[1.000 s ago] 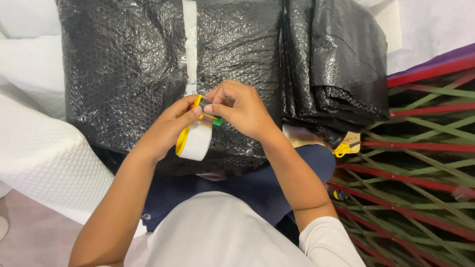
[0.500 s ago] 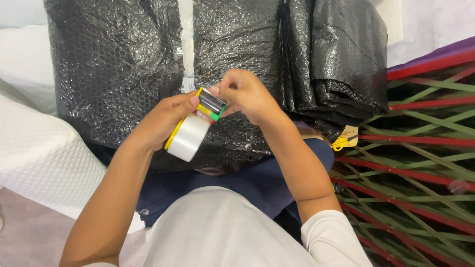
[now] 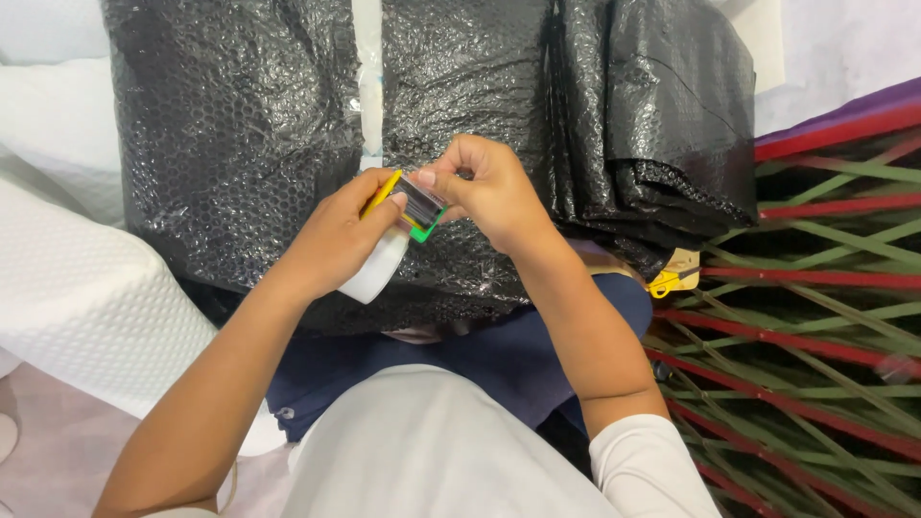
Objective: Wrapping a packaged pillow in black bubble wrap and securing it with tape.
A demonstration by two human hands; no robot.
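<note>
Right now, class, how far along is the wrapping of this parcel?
Done: black bubble wrap covers the parcel, and a pale strip runs along its seam. In hand: the left hand grips a tape dispenser while the right hand picks at its front. Left: the loose black folds on the right show no tape.

A big bundle of black bubble wrap [image 3: 240,144] lay across the top of the view, and it looked shiny in the light. A pale strip [image 3: 368,77] ran down its middle. Soft white foam [image 3: 86,297] with a bumpy skin sat on one side. On the other side was a woven seat of red and green straps [image 3: 815,317], with a purple edge [image 3: 863,104] above it. A small yellow thing [image 3: 672,278] lay near the straps. The floor [image 3: 48,470] was pale.
</note>
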